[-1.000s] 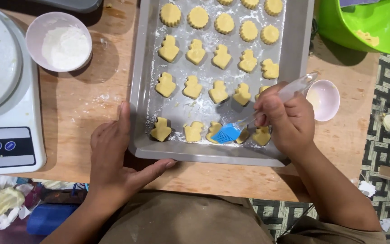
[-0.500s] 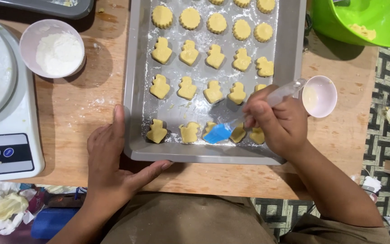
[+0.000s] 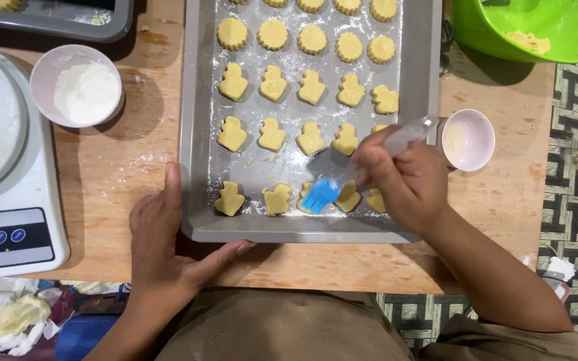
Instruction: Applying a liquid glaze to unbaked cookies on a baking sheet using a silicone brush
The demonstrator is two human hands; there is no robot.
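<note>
A grey baking tray (image 3: pixel 194 134) lies on a wooden table, filled with several pale yellow cut-out cookies (image 3: pixel 272 137), round ones at the far end and figure shapes nearer me. My right hand (image 3: pixel 403 184) grips a pastry brush (image 3: pixel 320 194) with blue bristles and a clear handle; the bristles rest on a cookie in the tray's near row. My left hand (image 3: pixel 165 244) lies flat at the tray's near left corner, thumb along the tray's left edge, fingers along its near edge.
A small pink bowl (image 3: pixel 468 139) of pale liquid sits right of the tray. Another small bowl with flour (image 3: pixel 78 85) stands to the left, beside a white kitchen scale (image 3: pixel 8 200). A green bowl (image 3: pixel 536 30) is at the far right; a second tray (image 3: pixel 55 23) at the far left.
The brush has shifted slightly left along the near row of cookies. My left hand has stayed at the tray's corner.
</note>
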